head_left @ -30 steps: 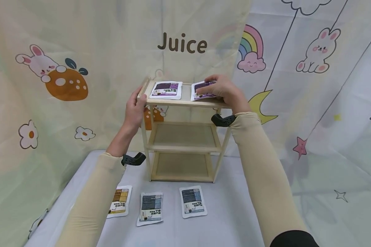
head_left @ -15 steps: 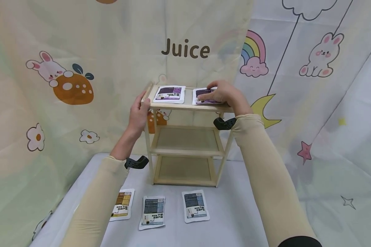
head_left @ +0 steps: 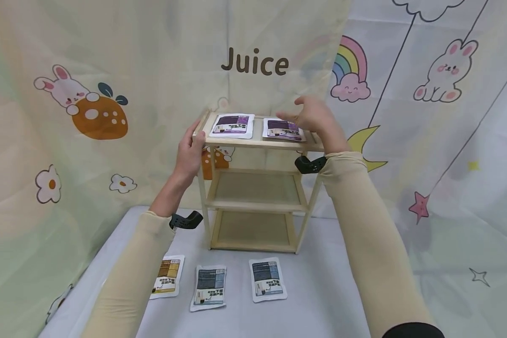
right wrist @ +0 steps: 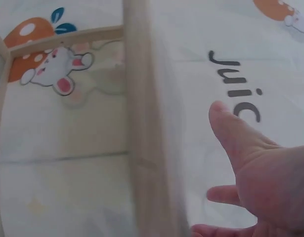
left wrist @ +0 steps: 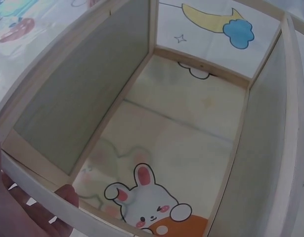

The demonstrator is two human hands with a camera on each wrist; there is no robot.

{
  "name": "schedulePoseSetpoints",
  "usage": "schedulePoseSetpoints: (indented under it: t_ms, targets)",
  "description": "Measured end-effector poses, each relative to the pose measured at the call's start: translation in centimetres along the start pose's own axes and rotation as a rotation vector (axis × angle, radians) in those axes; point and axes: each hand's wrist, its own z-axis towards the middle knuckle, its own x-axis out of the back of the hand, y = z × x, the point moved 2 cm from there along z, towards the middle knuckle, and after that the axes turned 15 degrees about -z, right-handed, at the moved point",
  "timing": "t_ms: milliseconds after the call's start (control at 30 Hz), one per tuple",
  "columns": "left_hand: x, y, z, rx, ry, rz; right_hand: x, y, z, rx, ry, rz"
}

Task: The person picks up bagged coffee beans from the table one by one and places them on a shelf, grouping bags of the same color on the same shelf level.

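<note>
A three-tier wooden shelf (head_left: 253, 206) stands on the table. My left hand (head_left: 189, 157) grips the left end of its top tier; in the left wrist view, fingers (left wrist: 58, 197) wrap round the wooden rail (left wrist: 87, 222). Two white pouches with purple labels lie flat on that tier, the left pouch (head_left: 232, 126) and the right pouch (head_left: 282, 130) side by side. Over the right pouch is my right hand (head_left: 318, 117), fingers spread, holding nothing. The right wrist view shows this hand (right wrist: 270, 182) beside the shelf's top edge (right wrist: 152, 123).
Three pouches lie on the white table (head_left: 312, 281) before the shelf: an orange-labelled pouch (head_left: 169, 277) partly behind the left sleeve, a grey-green pouch (head_left: 209, 287) and a blue-grey pouch (head_left: 268, 280). A printed cloth backdrop (head_left: 160, 70) hangs close behind. The lower two tiers hold nothing.
The right hand has let go of the right purple pouch and lifted up and slightly right, its fingers spreading. The left hand stays on the shelf.
</note>
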Motion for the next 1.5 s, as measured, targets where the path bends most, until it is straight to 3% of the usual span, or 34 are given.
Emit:
schedulePoseSetpoints:
  t_ms: [333, 533, 767, 967, 1233, 1500]
  targets:
    - [0.4, 0.2, -0.2, 0.01, -0.003, 0.02, 2.2, 2.2, -2.1, 0.048, 0.099, 0.143]
    - [0.3, 0.6, -0.4, -0.002, -0.009, -0.013, 2.8, 3.3, -3.5, 0.08, 0.124, 0.118]
    - [-0.2, 0.7, -0.1, -0.01, -0.027, 0.0, 2.3, 4.8, -5.6, 0.094, 0.19, 0.162]
    - [-0.4, 0.8, 0.2, -0.017, -0.043, 0.016, 1.8, 5.6, -9.2, 0.092, 0.267, 0.186]
    - [0.2, 0.4, 0.1, -0.017, -0.004, 0.018, -1.0, 5.8, -14.4, 0.197, 0.406, 0.193]
    - [-0.1, -0.1, 0.1, -0.033, -0.021, -0.021, -5.2, 6.3, -17.5, 0.27, 0.382, 0.205]
